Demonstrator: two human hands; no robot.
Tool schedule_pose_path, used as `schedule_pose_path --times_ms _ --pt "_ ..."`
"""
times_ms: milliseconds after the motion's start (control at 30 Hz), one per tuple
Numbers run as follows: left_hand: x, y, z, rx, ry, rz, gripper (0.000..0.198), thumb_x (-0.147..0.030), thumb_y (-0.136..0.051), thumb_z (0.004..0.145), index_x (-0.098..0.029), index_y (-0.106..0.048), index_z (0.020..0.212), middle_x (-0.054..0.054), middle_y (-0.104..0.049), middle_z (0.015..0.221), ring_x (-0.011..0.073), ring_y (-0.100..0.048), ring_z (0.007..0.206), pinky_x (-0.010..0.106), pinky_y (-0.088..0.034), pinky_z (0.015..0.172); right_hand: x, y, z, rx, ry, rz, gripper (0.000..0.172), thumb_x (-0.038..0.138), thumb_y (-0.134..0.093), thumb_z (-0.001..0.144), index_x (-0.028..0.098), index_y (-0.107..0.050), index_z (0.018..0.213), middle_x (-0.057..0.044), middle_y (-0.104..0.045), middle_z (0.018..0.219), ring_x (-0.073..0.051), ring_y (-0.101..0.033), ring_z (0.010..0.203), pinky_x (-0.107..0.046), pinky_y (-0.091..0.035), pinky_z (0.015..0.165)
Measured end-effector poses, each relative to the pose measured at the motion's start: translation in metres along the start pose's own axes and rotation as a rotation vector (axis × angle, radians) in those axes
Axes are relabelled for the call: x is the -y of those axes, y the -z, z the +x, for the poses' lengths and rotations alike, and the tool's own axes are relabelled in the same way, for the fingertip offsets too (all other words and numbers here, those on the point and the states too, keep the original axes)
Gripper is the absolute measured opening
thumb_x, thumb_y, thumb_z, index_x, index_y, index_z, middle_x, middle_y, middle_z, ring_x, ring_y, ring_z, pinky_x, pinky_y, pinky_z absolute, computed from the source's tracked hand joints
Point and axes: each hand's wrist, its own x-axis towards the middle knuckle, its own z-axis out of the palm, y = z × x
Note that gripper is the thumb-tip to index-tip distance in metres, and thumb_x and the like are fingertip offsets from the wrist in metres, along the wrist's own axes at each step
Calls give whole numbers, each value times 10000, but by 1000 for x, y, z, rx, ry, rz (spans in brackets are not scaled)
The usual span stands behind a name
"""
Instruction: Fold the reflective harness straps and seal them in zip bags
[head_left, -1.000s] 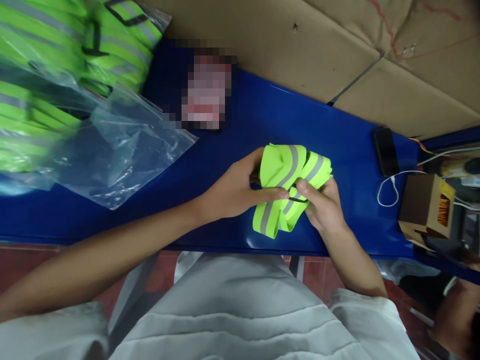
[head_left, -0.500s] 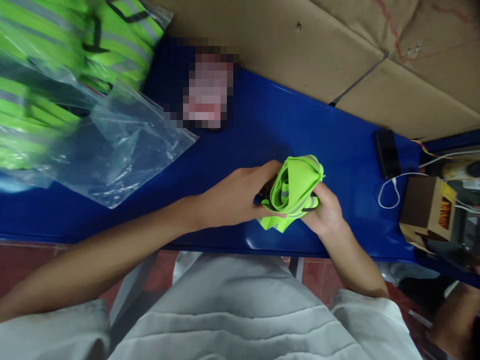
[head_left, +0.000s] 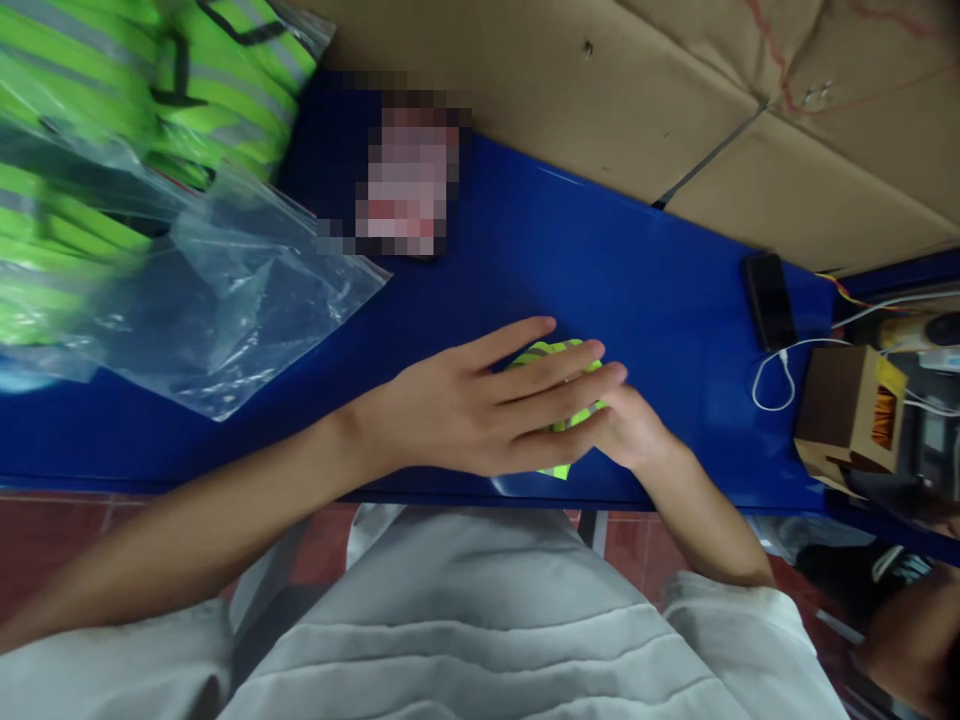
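A rolled-up fluorescent yellow-green vest (head_left: 553, 352) with grey reflective bands sits between my two hands, above the near edge of the blue table (head_left: 637, 280). My left hand (head_left: 480, 410) lies across the top of the bundle, its fingers stretched out and spread, hiding much of it. On the other side, my right hand (head_left: 637, 425) holds the bundle; its fingers are mostly covered by the vest and my left hand.
More green vests (head_left: 232, 95) in clear plastic lie at the left, beside a clear zip bag (head_left: 255, 290). Brown paper-covered stacks (head_left: 540, 90) line the back. A black phone (head_left: 769, 300), white cable and small carton (head_left: 844, 410) are at the right. A pixelated item (head_left: 409, 180) lies behind.
My left hand has opened from its grip and spread flat over the vest. The bundle, earlier showing its rolled end, is lower and more covered. My right hand stays on it.
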Motion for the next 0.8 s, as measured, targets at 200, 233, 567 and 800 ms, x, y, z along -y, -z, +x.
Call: schedule_pose_path --times_ms 200,233,567,800 --pt "-5 3 2 41 56 65 302 -157 -565 1034 -235 -653 1312 74 -678 1448 240 -692 1268 379 -627 983 -9 -2 2 -36 -62 152 401 596 -646 951 309 -749 1211 2 -778 1239 -239 -697 1254 -428 -510 1176" --pt "-5 4 2 57 74 52 301 -160 -569 1034 -247 -654 1309 63 -670 1460 232 -692 1263 372 -625 980 -9 -3 2 -45 -62 167 398 589 -644 952 309 -748 1216 4 -777 1233 -237 -697 1249 -424 -496 1189" --pt "-5 -1 -2 -101 150 43 269 -168 -633 1000 -202 -679 1264 32 -774 1273 220 -744 1115 317 -627 831 -1 0 -8 124 -71 425 665 708 -742 758 259 -716 1248 -65 -757 1242 -355 -655 1299 -497 -568 1086" --pt "-5 -11 -3 -288 306 -96 286 -271 -660 1002 -195 -685 1276 42 -815 1149 192 -777 1019 287 -627 829 -4 3 -10 184 104 128 874 559 -948 657 295 -594 1411 -61 -667 1424 -310 -614 1344 -453 -514 1143"
